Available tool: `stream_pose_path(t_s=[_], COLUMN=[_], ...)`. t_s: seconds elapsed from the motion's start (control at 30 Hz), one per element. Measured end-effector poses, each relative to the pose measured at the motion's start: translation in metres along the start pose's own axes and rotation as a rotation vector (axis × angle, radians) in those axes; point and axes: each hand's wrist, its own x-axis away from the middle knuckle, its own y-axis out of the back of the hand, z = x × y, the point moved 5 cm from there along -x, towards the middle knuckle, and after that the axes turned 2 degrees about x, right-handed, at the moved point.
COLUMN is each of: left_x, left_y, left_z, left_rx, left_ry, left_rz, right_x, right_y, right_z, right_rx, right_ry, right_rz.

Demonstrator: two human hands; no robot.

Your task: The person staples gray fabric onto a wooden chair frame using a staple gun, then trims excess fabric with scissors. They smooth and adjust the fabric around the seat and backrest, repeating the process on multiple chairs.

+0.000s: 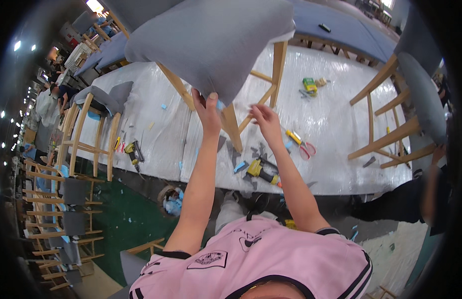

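A chair with a grey upholstered seat (211,40) and light wooden legs (278,65) stands tilted on the plastic-covered table (335,124). My left hand (207,110) grips the lower edge of the grey seat fabric, fingers closed on it. Just right of it, my right hand (265,119) is raised near a wooden leg, fingers pinched around something small and pale that I cannot make out. Below my hands lie a yellow-and-black staple gun (261,171) and red-handled scissors (304,148).
Another grey chair (415,94) stands at the table's right end, where a person in dark clothes (415,199) leans. A third chair (98,117) is at the left, with a second tool (133,152) beside it. Chair frames (56,214) are stacked at the left on the green floor.
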Motion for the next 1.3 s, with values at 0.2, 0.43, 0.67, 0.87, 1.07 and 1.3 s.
stream_pose_path(t_s=[0.2, 0.43, 0.67, 0.87, 1.07, 1.3], left_x=[-0.006, -0.004, 0.009, 0.028, 0.026, 0.016], left_y=[-0.010, 0.038, -0.024, -0.010, -0.015, -0.025], left_z=[0.002, 0.035, -0.002, -0.023, -0.018, -0.002], left_rx=[-0.042, -0.160, 0.107, 0.143, 0.054, -0.124], left_ry=[0.065, 0.263, 0.146, 0.113, 0.083, 0.096], left_rz=[-0.008, -0.029, -0.082, -0.358, -0.350, -0.240], right_x=[-0.001, -0.007, -0.053, -0.032, -0.044, -0.041], right_y=[-0.066, -0.091, -0.047, -0.080, -0.069, -0.068], right_z=[0.096, 0.084, 0.034, 0.055, 0.053, 0.052], right_rx=[-0.414, -0.180, -0.314, -0.271, -0.281, -0.174], right_ry=[-0.158, -0.122, 0.094, 0.150, 0.246, 0.300], right_rz=[0.213, 0.235, 0.010, 0.006, 0.008, 0.019])
